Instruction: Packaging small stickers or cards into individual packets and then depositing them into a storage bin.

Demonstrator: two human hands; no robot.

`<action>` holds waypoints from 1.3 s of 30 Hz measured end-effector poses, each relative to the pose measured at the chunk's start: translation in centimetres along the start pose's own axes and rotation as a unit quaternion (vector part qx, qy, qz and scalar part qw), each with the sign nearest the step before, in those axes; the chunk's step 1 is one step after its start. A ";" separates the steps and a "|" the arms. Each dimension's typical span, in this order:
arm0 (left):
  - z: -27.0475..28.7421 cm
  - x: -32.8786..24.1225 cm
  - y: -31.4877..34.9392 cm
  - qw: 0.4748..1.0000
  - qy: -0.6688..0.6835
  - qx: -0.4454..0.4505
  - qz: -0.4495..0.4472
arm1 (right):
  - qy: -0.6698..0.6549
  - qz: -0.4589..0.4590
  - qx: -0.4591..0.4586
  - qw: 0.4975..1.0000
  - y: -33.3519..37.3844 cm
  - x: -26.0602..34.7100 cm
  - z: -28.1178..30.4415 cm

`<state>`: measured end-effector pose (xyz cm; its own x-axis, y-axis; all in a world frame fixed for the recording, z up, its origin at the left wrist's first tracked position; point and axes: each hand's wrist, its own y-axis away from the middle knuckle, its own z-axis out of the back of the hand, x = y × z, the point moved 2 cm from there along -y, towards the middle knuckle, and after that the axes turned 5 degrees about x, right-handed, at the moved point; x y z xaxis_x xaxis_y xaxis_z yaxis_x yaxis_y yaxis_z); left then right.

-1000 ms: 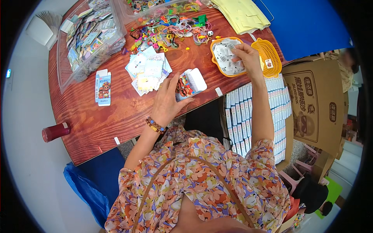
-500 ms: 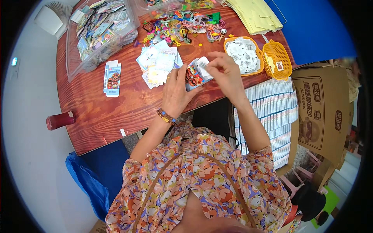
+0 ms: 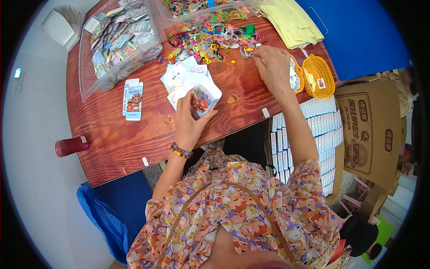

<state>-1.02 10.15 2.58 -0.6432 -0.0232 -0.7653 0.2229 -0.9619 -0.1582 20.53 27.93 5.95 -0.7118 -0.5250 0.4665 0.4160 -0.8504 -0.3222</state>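
My left hand (image 3: 187, 117) is closed round a small printed cardboard box (image 3: 201, 106). The box is tilted, with its white end flap (image 3: 214, 91) standing open towards the upper right. Beyond it lies a loose pile of pale patterned cards (image 3: 182, 76), partly covered by the box. My right hand (image 3: 272, 71) is away from the box, fingers bent but apart, at the right end of a heap of colourful cord trinkets (image 3: 215, 38). It hides much of a yellow basket of small white packets (image 3: 294, 78). Nothing shows in its fingers.
A flat printed box (image 3: 133, 102) and a dark red cup (image 3: 71, 146) are on the left. Clear bins of cards (image 3: 117, 78) and trinkets (image 3: 165, 20) stand behind. Yellow sheets (image 3: 293, 24), a second yellow basket (image 3: 329, 74) and a carton of packed boxes (image 3: 309, 139) are on the right.
My right hand has left the box flap and moved right, to the trinkets and packet basket. My left hand has shifted slightly left and nearer with the box, whose open flap now shows.
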 end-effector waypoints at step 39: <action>-1.4 -1.8 0.2 0.992 0.103 0.073 -0.025 | 0.083 -0.341 0.133 0.927 5.5 -20.9 9.9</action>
<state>1.23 10.36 3.09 -0.4837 0.0680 -0.8726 0.0761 -0.9899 -0.1194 43.30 33.93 2.57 -0.9289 0.1312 0.3463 -0.0533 -0.9728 0.2254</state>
